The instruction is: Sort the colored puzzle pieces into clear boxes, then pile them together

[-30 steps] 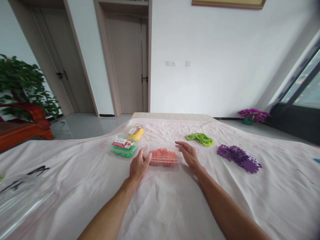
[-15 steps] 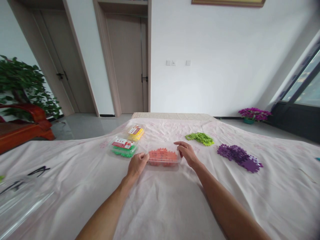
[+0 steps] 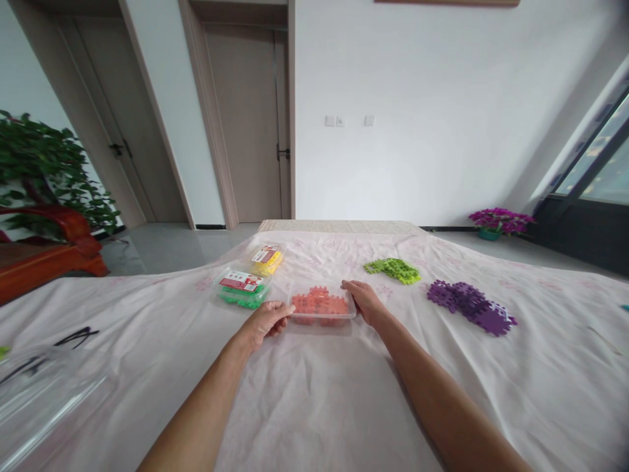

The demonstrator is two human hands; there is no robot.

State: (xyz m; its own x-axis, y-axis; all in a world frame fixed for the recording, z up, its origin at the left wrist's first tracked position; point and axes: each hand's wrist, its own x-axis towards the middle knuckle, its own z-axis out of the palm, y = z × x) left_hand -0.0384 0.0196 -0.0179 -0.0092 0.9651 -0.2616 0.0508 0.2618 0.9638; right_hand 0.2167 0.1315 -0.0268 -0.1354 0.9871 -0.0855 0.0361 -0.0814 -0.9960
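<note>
In front of me on the cloth stands a clear plastic box (image 3: 322,317), holding a heap of orange-red notched plastic pieces (image 3: 320,303). My left hand (image 3: 270,321) pinches its left rim between thumb and fingers. At the right end, my right hand (image 3: 362,300) has its fingers closed on the box's edge near the back corner. Left of the box sits a labelled clear box with green pieces (image 3: 242,290). Just behind that one is a similar box with yellow pieces (image 3: 266,259).
A lime-green pile of pieces (image 3: 393,269) and a purple pile (image 3: 470,307) lie to the right. At the left front are large clear plastic containers (image 3: 44,406) with black glasses-like frames (image 3: 76,336) beside them. A pale floral cloth (image 3: 324,406) covers the table.
My left hand has turned, its thumb now lying along the box's left rim. The right-hand fingers have drawn in closer to the box's right edge. The box has barely moved.
</note>
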